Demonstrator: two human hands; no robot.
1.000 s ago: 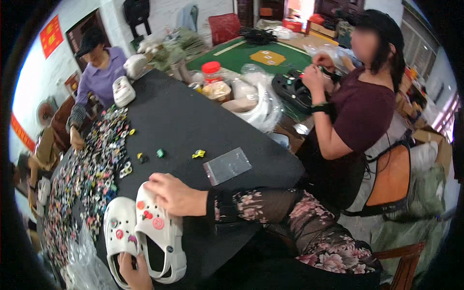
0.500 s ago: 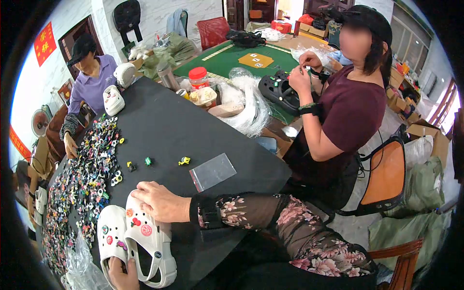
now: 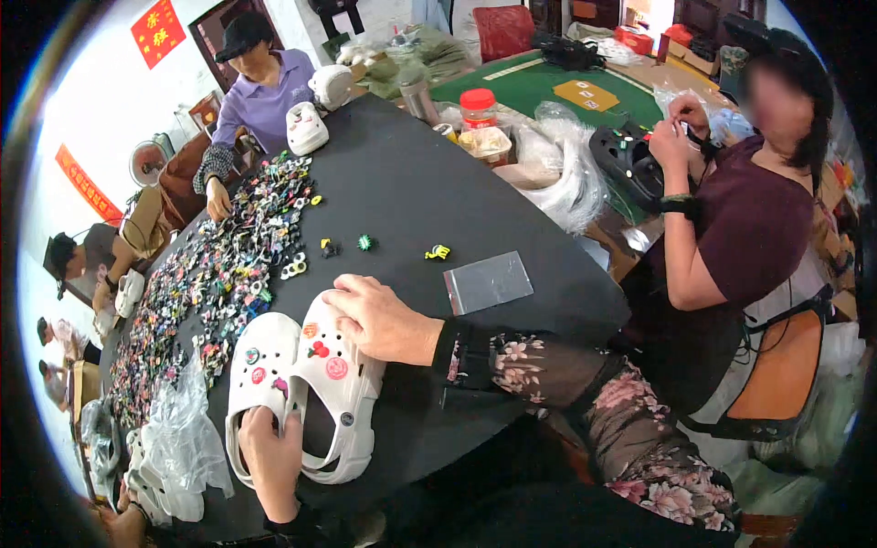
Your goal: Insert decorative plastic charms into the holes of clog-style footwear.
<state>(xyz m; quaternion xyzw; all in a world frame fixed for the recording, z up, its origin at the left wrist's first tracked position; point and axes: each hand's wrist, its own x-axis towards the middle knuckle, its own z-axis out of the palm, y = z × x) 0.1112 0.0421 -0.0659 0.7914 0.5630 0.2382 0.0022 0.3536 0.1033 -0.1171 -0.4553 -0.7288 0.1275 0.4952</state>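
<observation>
Two white clogs decorated with small coloured charms lie side by side on the black table, toes pointing away from me. My left hand (image 3: 271, 457) has its fingers inside the opening of the left clog (image 3: 262, 352), gripping its edge, with the thumb toward the other shoe. Over the toe of the right clog (image 3: 340, 402) lies my right hand (image 3: 384, 320), its bent fingers holding the top and outer side. A red cherry charm (image 3: 319, 350) and a round pink charm (image 3: 336, 368) show beside these fingers. My left fingertips are hidden inside the shoe.
A heap of shoe charms (image 3: 215, 265) spreads along the left. Loose charms, including a green one (image 3: 366, 243) and a yellow one (image 3: 438, 252), lie beyond my hands near a clear plastic bag (image 3: 489, 283). Co-workers sit around; one at right handles a black clog (image 3: 630, 169).
My view has swung left, so everything sits farther right in the picture and more people show at the left. Both hands keep their places on the clogs.
</observation>
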